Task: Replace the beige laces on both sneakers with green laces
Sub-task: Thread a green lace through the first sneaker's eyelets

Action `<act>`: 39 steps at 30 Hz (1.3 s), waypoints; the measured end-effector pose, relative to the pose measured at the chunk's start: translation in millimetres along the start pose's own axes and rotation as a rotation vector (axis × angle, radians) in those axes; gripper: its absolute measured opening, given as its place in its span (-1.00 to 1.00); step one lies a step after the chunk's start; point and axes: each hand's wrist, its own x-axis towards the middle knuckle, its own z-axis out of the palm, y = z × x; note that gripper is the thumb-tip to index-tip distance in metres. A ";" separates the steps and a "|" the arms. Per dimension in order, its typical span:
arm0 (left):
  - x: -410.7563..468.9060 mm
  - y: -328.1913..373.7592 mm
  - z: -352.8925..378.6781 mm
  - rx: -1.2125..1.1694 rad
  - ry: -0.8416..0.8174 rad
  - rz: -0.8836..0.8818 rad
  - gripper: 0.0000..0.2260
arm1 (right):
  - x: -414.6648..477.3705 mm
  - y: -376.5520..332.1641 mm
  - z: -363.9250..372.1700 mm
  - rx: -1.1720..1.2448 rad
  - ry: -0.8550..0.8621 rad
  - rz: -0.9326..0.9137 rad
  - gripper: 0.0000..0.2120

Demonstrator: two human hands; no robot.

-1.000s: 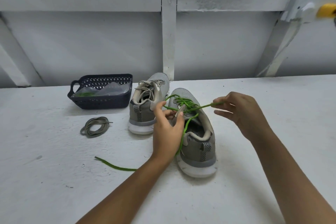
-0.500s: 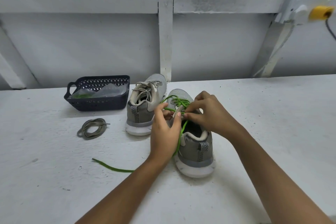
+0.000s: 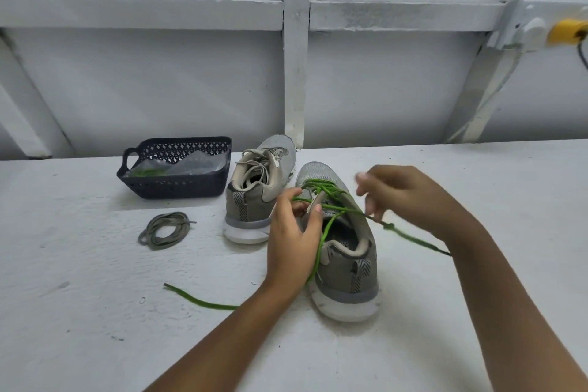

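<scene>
- Head view: near sneaker (image 3: 345, 267) stands mid-table, heel toward the near edge and toe toward the far edge. Green lace (image 3: 321, 188) is criss-crossed through its eyelets.
- Left hand (image 3: 291, 242): thumb and fingers curled onto the tongue and left eyelet side of the near sneaker, gripping it.
- One end of the green lace drops past the left hand, passes under the forearm and lies loose on the table (image 3: 95, 296), tip pointing toward the left edge.
- Right hand (image 3: 410, 200): motion-blurred, fingers curled, pinching the other lace end. That end runs taut from the top eyelets out to the right, with the tip showing past the wrist.
- Far sneaker (image 3: 254, 200): just beside the near one, to its left and closer to the far edge. Beige laces (image 3: 259, 165) in it.
- Coiled beige lace (image 3: 164, 230): on the table left of the far sneaker, apart from it.
- Dark basket (image 3: 178, 188): by the far edge, left of the far sneaker. It holds a clear plastic bag (image 3: 191, 165) with something green inside.
</scene>
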 end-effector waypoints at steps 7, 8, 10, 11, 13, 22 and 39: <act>-0.7 0.5 -0.9 -0.018 0.014 0.018 -0.73 | 14.8 -4.1 39.1 -0.523 -0.084 -0.105 -0.79; -1.0 0.6 -1.0 -0.017 0.016 0.021 -0.73 | 15.4 -2.6 39.9 -0.521 -0.065 -0.108 -0.78; -0.8 1.0 -0.5 -0.012 0.017 0.032 -0.73 | 17.1 0.3 42.2 -0.549 -0.043 -0.121 -0.77; -1.2 1.6 0.7 -0.010 0.016 0.035 -0.73 | 16.6 1.1 42.7 -0.556 -0.039 -0.120 -0.78; -1.0 1.9 0.9 -0.002 0.015 0.031 -0.73 | 16.1 0.8 44.4 -0.542 -0.037 -0.133 -0.84; -1.1 4.9 -0.9 0.012 0.008 0.010 -0.74 | 0.3 -3.5 5.0 0.532 -0.019 -0.035 -0.69; 27.0 21.1 -2.9 0.227 -0.260 -0.200 -0.53 | 15.9 17.6 30.3 -0.410 -0.055 0.245 -0.55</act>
